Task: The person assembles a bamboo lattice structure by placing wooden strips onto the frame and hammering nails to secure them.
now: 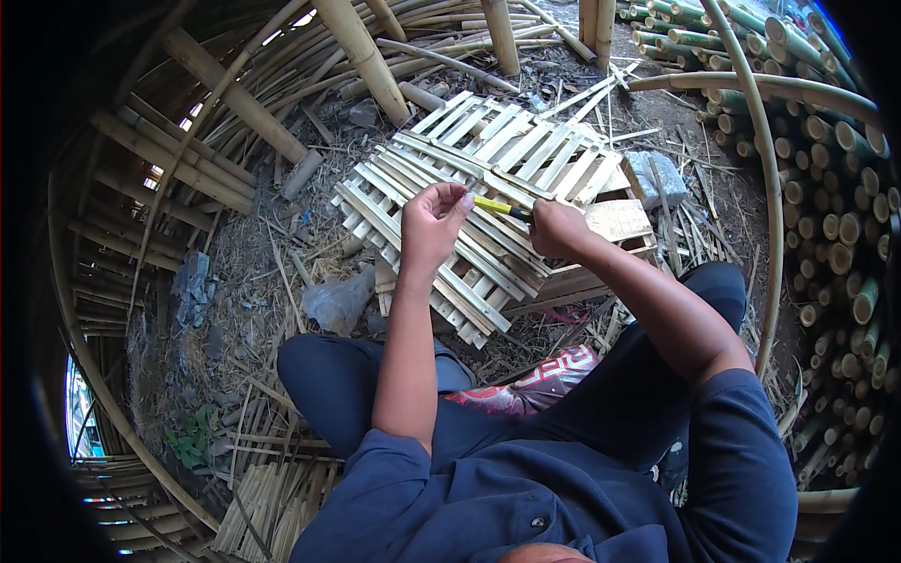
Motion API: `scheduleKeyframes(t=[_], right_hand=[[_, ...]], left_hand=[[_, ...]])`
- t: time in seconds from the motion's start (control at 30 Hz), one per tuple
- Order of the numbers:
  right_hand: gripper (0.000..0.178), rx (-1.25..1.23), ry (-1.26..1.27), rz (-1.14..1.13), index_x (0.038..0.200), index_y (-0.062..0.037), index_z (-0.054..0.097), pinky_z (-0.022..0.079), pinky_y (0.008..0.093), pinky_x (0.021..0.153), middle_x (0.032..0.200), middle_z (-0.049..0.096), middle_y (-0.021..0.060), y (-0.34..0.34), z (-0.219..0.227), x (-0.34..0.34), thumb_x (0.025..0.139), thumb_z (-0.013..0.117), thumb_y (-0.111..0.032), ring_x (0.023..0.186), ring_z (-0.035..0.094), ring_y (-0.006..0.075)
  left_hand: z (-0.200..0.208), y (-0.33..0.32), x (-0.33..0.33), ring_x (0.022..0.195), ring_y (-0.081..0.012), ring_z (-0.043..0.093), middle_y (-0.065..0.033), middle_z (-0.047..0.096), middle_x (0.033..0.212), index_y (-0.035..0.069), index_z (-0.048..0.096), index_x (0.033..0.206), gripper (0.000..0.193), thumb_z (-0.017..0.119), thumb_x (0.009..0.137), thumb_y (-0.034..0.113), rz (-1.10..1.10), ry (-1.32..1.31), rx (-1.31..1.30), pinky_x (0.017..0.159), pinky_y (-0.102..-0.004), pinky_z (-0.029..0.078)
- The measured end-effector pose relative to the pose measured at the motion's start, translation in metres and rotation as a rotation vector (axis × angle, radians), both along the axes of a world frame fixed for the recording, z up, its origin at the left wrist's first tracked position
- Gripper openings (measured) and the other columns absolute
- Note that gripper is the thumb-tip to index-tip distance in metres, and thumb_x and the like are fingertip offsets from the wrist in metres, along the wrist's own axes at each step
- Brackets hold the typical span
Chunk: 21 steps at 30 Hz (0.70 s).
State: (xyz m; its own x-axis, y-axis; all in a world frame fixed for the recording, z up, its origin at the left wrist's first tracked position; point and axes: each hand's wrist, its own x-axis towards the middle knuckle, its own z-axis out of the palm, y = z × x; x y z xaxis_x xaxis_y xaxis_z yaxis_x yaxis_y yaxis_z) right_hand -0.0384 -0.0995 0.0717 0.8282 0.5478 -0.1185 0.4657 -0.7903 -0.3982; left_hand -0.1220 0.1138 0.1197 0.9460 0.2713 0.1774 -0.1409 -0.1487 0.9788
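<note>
Between my two hands runs a slim yellow-and-black stick-like tool (497, 205); its exact kind is too small to make out. My left hand (434, 225) is closed, thumb and fingertips pinching at its yellow end. Around its black end my right hand (556, 228) is closed in a fist, which hides that part. Below both hands lies a stack of slatted bamboo panels (460, 253), made of pale split strips crossed over one another. More slatted panels (554, 155) rest behind, and the pile sits on a low wooden box (563, 284).
A grey concrete block (654, 178) stands right of the panels. Cut green bamboo poles (835, 225) are stacked along the right. Upright bamboo posts (361, 56) rise at the back. A clear plastic bag (338, 300) and split strips (277, 497) lie on the littered ground at left.
</note>
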Motion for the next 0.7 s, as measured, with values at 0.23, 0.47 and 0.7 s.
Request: scheduleKeyframes(t=[0.23, 0.47, 0.7], right_hand=[[0.05, 0.269, 0.28, -0.242, 0.094, 0.0107, 0.07, 0.057, 0.0464, 0.074, 0.083, 0.072, 0.0221, -0.005, -0.002, 0.005, 0.1, 0.065, -0.038, 0.08, 0.074, 0.0343], [0.056, 0.555, 0.46, -0.356, 0.084, 0.0065, 0.068, 0.047, 0.0367, 0.049, 0.065, 0.063, 0.0084, -0.038, 0.017, 0.004, 0.102, 0.064, -0.047, 0.053, 0.058, 0.0167], [0.055, 0.644, 0.455, -0.445, 0.093, 0.0049, 0.067, 0.041, 0.0328, 0.043, 0.06, 0.052, 0.0002, -0.096, 0.036, -0.001, 0.103, 0.063, -0.049, 0.048, 0.052, 0.0118]], left_hand=[[0.018, -0.014, 0.0, 0.087, -0.0115, 0.073, -0.0075, 0.076, 0.096, -0.005, 0.07, 0.109, 0.018, 0.074, 0.097, 0.008, 0.016, -0.058, -0.049, 0.082, -0.024, 0.057], [-0.004, -0.009, 0.016, 0.091, -0.0153, 0.075, -0.0101, 0.076, 0.099, -0.004, 0.07, 0.11, 0.021, 0.078, 0.095, 0.008, 0.03, -0.077, -0.103, 0.087, -0.0269, 0.057], [-0.049, -0.035, 0.049, 0.087, -0.0122, 0.074, -0.0094, 0.077, 0.096, -0.004, 0.072, 0.105, 0.019, 0.08, 0.094, 0.01, -0.086, 0.039, 0.023, 0.083, -0.025, 0.059]])
